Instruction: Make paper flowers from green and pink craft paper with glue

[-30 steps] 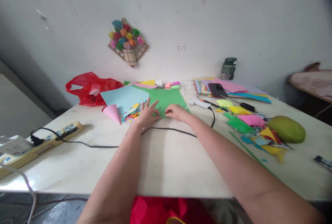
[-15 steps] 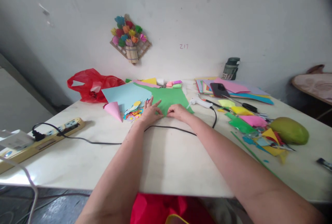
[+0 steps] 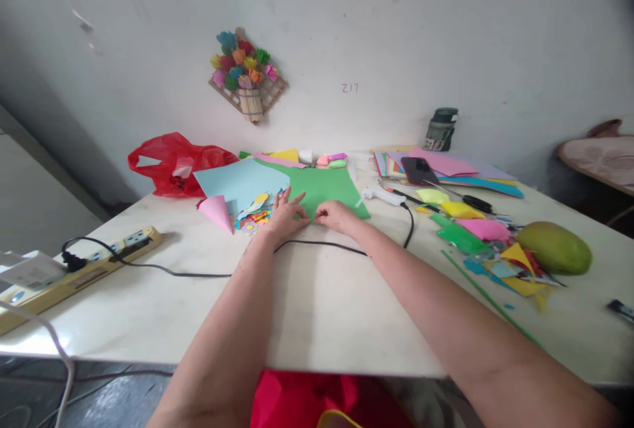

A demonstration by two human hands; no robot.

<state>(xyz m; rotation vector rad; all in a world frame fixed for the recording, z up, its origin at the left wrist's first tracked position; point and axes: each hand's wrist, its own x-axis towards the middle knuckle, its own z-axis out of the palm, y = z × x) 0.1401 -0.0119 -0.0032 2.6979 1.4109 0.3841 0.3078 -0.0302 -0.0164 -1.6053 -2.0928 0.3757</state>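
A green sheet of paper lies at the middle of the table. At its near edge, my left hand pinches the paper between thumb and forefinger, while its other fingers stand spread. Close beside it, my right hand is closed, its fingertips pinching the same edge. The pinched strip is mostly hidden by the fingers. Left of my left hand sits a heap of small colourful paper cutouts, partly on a light blue sheet. A white glue gun rests to the right of the green sheet.
A black cord runs across the table before the hands, near a power strip. A pink paper cone and red plastic bag are left. Rightward lie a phone, scissors, paper scraps and a green fruit.
My right hand has shifted slightly left along the paper's near edge, closer to my left hand. The left hand has hardly moved.
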